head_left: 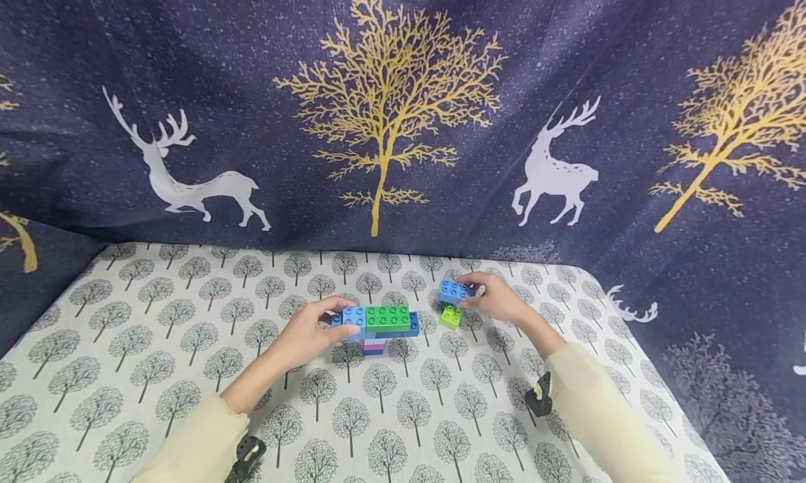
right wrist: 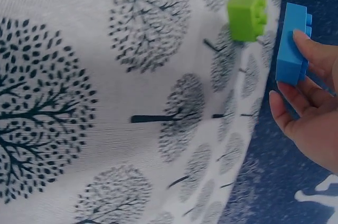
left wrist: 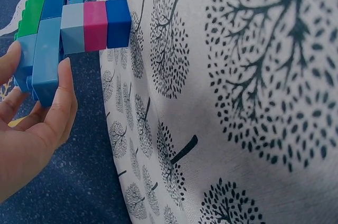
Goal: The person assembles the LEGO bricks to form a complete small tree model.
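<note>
My left hand (head_left: 316, 331) grips the left end of a toy brick build. On top of it a light blue brick (head_left: 354, 318) sits beside a green brick (head_left: 387, 318). Below them run blue bricks, one of them dark blue (head_left: 397, 332). A short column of light blue, pink (left wrist: 95, 25) and dark blue bricks stands under the middle. My right hand (head_left: 497, 298) pinches a loose blue brick (right wrist: 291, 44) by its end, held above the table. Just under and in front of that brick, a lime green brick (head_left: 450, 317) rests on the cloth.
The table is covered by a white cloth (head_left: 208, 371) printed with grey trees. Behind it hangs a dark blue curtain (head_left: 302, 175) with gold trees and white deer. A black wrist device (head_left: 539, 396) is at the right sleeve, another (head_left: 249, 451) at the left.
</note>
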The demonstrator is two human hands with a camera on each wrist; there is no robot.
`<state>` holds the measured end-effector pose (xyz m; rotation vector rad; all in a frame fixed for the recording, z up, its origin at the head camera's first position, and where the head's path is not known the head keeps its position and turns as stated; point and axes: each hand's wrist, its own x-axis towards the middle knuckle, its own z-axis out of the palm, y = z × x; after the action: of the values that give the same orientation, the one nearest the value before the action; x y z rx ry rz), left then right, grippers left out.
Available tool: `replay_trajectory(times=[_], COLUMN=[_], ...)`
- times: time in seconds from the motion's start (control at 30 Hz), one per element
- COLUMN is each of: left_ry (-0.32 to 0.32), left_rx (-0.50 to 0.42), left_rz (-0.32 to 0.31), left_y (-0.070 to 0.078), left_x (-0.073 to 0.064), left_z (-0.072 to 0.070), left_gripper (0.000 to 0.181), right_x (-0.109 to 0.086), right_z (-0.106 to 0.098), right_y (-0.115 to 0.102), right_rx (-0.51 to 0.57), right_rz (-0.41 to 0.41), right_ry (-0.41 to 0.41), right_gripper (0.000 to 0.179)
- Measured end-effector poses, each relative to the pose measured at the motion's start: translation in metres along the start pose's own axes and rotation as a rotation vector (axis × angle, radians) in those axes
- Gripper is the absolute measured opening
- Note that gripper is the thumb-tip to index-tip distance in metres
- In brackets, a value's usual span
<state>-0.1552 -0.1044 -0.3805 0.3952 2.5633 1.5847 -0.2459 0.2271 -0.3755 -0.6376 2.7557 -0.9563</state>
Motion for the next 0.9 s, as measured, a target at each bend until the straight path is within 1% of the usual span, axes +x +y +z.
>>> replay_trajectory(times=[0.17,0.37,0.57,0.77,0.9], left_ry=[0.001,0.003,0.001,-0.005,-0.008], left_rx=[-0.007,-0.016,-0.015,-0.012,-0.017], left_rz=[-0.002,-0.005,-0.005,-0.015,-0.013], left_y=[0.0,0.0,0.001,0.001,0.001], left_x=[0.0,-0.001,-0.001,-0.001,-0.001], left_z=[0.0,0.0,-0.001,-0.002,-0.002], left_gripper=[0.044,0.044,0.044,0.045,0.044], right_x=[-0.002,-0.004,-0.005,-0.004,-0.003], right_z=[-0.002,-0.004,-0.005,0.001,0.009], right_y=[-0.019,-0.046,-0.076,-0.096,-0.106], right_rx=[0.003,-0.017,-0.048,-0.058,-0.061], right_rz=[-0.071,-0.118,-0.229,-0.316,-0.348], right_ry=[-0.028,-0.059,-0.059,-0.071,-0.089], right_gripper=[0.044,0.043,0.041,0.04,0.039])
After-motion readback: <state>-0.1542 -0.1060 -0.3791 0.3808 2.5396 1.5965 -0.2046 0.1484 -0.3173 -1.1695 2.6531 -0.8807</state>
